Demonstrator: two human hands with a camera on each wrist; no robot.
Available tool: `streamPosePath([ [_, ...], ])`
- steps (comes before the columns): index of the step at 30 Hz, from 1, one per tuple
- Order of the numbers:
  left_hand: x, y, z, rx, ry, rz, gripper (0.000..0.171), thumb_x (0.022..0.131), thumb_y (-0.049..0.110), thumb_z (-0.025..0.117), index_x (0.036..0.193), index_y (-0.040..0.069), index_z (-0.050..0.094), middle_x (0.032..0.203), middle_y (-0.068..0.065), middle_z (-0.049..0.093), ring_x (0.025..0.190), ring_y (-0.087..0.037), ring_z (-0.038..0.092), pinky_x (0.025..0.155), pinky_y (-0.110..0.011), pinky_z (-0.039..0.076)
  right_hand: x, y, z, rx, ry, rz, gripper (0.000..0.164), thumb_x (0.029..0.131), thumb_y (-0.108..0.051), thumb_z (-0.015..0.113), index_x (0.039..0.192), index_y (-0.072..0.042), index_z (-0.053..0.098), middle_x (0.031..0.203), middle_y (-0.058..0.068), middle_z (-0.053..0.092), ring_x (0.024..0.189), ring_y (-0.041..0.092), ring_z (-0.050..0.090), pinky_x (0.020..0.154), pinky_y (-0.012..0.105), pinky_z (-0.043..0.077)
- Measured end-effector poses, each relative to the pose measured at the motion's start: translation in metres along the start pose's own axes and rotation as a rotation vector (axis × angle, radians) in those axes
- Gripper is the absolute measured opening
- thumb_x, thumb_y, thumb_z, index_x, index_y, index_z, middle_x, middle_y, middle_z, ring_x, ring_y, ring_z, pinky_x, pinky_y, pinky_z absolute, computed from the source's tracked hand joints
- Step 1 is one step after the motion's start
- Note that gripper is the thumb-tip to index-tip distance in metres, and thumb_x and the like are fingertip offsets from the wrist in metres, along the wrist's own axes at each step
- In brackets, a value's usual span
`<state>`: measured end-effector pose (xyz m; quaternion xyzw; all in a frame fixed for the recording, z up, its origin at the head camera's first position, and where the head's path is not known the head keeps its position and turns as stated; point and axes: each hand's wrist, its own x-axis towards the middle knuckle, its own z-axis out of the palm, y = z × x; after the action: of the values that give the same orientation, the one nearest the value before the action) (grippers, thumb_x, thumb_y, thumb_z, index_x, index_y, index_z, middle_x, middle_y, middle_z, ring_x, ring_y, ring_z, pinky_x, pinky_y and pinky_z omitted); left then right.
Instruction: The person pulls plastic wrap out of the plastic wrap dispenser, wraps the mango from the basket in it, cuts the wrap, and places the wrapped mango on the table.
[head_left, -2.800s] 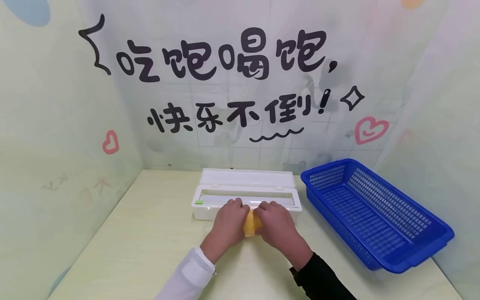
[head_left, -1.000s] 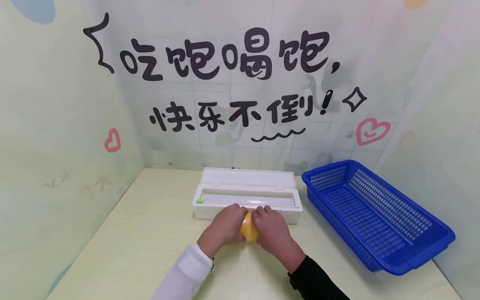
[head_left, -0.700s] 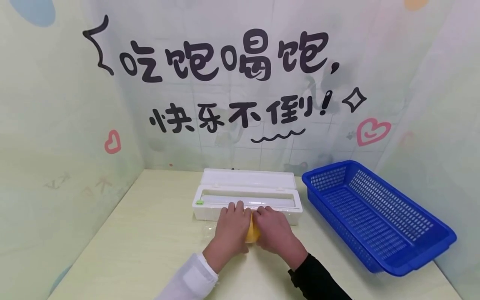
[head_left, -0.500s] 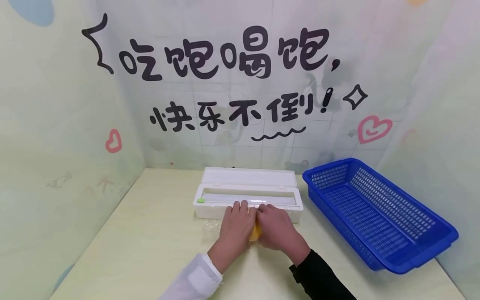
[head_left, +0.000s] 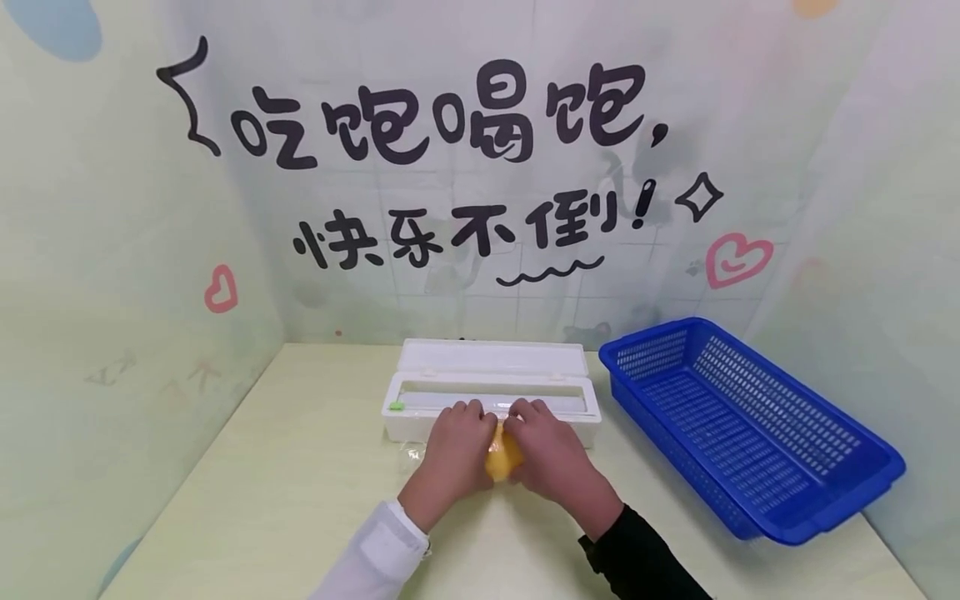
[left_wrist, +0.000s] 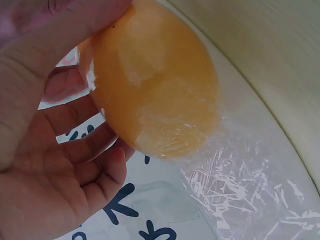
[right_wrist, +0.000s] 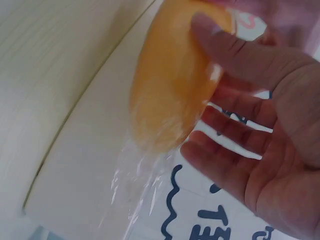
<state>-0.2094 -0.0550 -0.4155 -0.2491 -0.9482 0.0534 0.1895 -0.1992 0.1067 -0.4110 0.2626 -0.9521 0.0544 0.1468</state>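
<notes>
Between the two hands is a smooth yellow-orange oval thing (head_left: pixel 501 454), wrapped in clear cling film (left_wrist: pixel 235 185). My left hand (head_left: pixel 459 450) grips it from the left, thumb on the near side and fingers behind. From the other side my right hand (head_left: pixel 551 450) holds it the same way, its thumb (right_wrist: pixel 230 47) lying along the surface. Loose crinkled film trails off both ends, as each wrist view shows. Just beyond the hands stands a white cling film dispenser (head_left: pixel 397 429), lid raised, a roll visible inside.
A blue perforated plastic basket (head_left: pixel 757 508) stands to the right of the dispenser. A green slider (head_left: pixel 396 407) sits at the dispenser's left end. The pale tabletop (head_left: pixel 300 467) runs back to a printed wall sheet (head_left: pixel 480 317).
Over the last half second the left fingers have drawn back from lying stretched over the oval thing, and more of its yellow-orange surface shows. Both hands keep their hold; dispenser and basket stay put.
</notes>
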Motion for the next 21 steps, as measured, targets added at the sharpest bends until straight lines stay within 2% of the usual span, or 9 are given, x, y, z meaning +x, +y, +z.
streamPosePath([
  [4, 0.001, -0.005, -0.001, -0.046, 0.006, -0.001, 0.067, 0.043, 0.052, 0.097, 0.09, 0.012, 0.07, 0.08, -0.001, 0.057, 0.07, -0.02, 0.053, 0.063, -0.031, 0.046, -0.003, -0.011, 0.001, -0.14, 0.026, 0.004, 0.06, 0.057, -0.038, 0.097, 0.1, -0.008, 0.067, 0.092, 0.003, 0.058, 0.081, 0.019, 0.054, 0.061, 0.029, 0.052],
  [8, 0.002, -0.007, -0.002, -0.085, -0.011, -0.008, 0.068, 0.04, 0.053, 0.098, 0.088, 0.014, 0.072, 0.076, 0.0, 0.056, 0.067, -0.018, 0.052, 0.059, -0.03, 0.046, -0.004, -0.019, 0.007, -0.265, 0.042, -0.013, 0.07, 0.051, -0.046, 0.098, 0.1, -0.007, 0.066, 0.089, 0.005, 0.055, 0.075, 0.018, 0.052, 0.059, 0.028, 0.05],
  [11, 0.003, -0.008, 0.0, -0.107, -0.033, -0.016, 0.066, 0.039, 0.052, 0.098, 0.088, 0.015, 0.074, 0.076, 0.001, 0.057, 0.067, -0.018, 0.053, 0.059, -0.03, 0.047, -0.004, -0.02, 0.012, -0.332, 0.097, -0.037, 0.07, 0.049, -0.046, 0.099, 0.098, -0.007, 0.066, 0.087, 0.005, 0.055, 0.072, 0.019, 0.053, 0.057, 0.027, 0.049],
  [15, 0.004, -0.01, 0.0, -0.127, -0.052, -0.02, 0.063, 0.04, 0.05, 0.098, 0.089, 0.016, 0.074, 0.076, 0.001, 0.057, 0.067, -0.017, 0.053, 0.059, -0.03, 0.047, -0.003, -0.017, 0.014, -0.339, 0.136, -0.054, 0.066, 0.051, -0.045, 0.098, 0.096, -0.008, 0.067, 0.086, 0.004, 0.055, 0.071, 0.018, 0.053, 0.056, 0.027, 0.05],
  [21, 0.004, -0.009, -0.002, -0.163, -0.079, -0.027, 0.06, 0.044, 0.046, 0.099, 0.09, 0.016, 0.074, 0.077, 0.0, 0.056, 0.068, -0.018, 0.053, 0.06, -0.032, 0.048, -0.001, -0.014, 0.012, -0.276, 0.056, -0.046, 0.061, 0.058, -0.042, 0.096, 0.099, -0.007, 0.068, 0.089, 0.004, 0.057, 0.071, 0.017, 0.053, 0.058, 0.026, 0.051],
])
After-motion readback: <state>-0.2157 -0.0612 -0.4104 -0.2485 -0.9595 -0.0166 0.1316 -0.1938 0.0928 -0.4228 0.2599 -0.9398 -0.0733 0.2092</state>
